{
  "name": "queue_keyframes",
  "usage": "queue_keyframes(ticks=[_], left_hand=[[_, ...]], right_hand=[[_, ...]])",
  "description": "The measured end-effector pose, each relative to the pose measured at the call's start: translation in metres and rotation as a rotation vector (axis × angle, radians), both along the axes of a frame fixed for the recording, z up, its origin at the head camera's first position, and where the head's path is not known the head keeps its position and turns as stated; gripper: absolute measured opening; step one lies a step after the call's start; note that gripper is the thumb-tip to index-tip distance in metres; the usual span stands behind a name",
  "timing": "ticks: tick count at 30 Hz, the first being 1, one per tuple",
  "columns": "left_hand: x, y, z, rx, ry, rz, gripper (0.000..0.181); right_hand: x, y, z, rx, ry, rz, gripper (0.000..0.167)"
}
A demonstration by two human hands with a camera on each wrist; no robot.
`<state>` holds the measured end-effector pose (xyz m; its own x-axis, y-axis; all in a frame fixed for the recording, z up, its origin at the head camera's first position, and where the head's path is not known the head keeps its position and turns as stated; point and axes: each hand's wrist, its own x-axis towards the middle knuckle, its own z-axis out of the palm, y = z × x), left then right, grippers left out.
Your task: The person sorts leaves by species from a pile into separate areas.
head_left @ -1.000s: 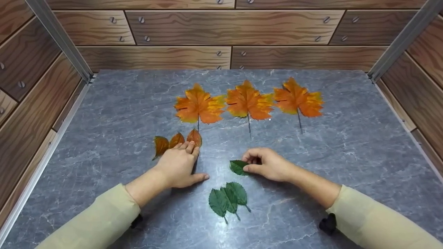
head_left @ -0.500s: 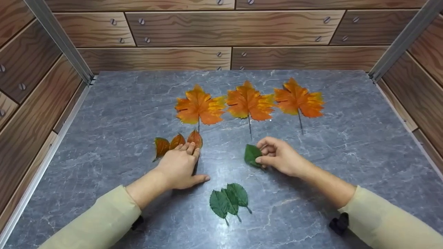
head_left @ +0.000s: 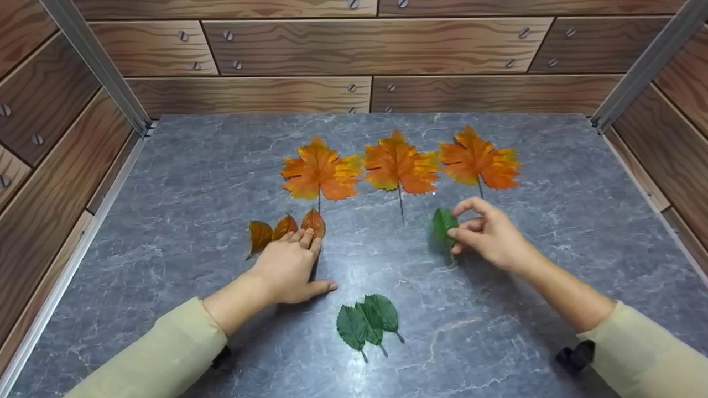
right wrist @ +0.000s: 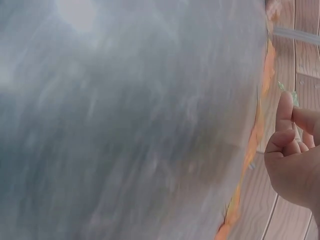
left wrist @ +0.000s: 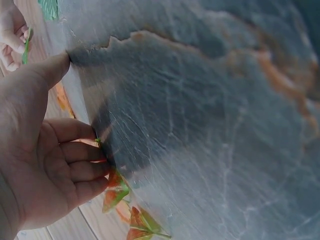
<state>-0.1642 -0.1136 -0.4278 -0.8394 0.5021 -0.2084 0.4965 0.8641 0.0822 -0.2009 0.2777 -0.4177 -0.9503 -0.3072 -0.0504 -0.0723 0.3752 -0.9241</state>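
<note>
My right hand [head_left: 489, 235] pinches a green leaf [head_left: 443, 226] between thumb and fingers, holding it over the table below the rightmost orange maple leaf [head_left: 479, 159]. In the right wrist view, only a bit of that green leaf [right wrist: 295, 98] shows past the fingertips. My left hand [head_left: 285, 269] lies palm down with fingers extended, its fingertips on the rightmost brown-orange leaf [head_left: 313, 221] of a short row. Two more brown-orange leaves, a middle one [head_left: 285, 226] and a left one [head_left: 259, 236], sit beside it, partly covered by the hand.
Two other maple leaves, one at left [head_left: 319, 170] and one in the middle [head_left: 399, 165], lie across the back. Three overlapping green leaves [head_left: 369, 321] lie near the front. Wood-patterned walls [head_left: 376, 47] and metal posts [head_left: 99, 66] frame the grey marbled table [head_left: 182, 166].
My right hand has carried the green leaf rightward and away from me, turning it from lying sideways to tip up. The left hand has stayed on the brown-orange leaves.
</note>
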Motion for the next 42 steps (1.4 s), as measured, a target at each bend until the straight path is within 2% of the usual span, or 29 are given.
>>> queue_keyframes(ticks=[6, 17, 30, 42], left_hand=[[0.001, 0.000, 0.000, -0.002, -0.014, 0.009, 0.102], [0.000, 0.000, 0.001, 0.004, -0.008, 0.003, 0.099], [0.000, 0.001, 0.001, -0.009, -0.009, 0.004, 0.101], [0.000, 0.000, -0.001, 0.016, 0.000, 0.000, 0.100]], right_hand=[[-0.003, 0.020, 0.001, 0.015, 0.071, -0.056, 0.019], [-0.008, 0.049, -0.007, 0.182, 0.099, -0.125, 0.028], [-0.015, 0.062, -0.021, 0.294, 0.097, -0.122, 0.032], [-0.014, 0.065, -0.020, 0.283, 0.073, -0.111, 0.037]])
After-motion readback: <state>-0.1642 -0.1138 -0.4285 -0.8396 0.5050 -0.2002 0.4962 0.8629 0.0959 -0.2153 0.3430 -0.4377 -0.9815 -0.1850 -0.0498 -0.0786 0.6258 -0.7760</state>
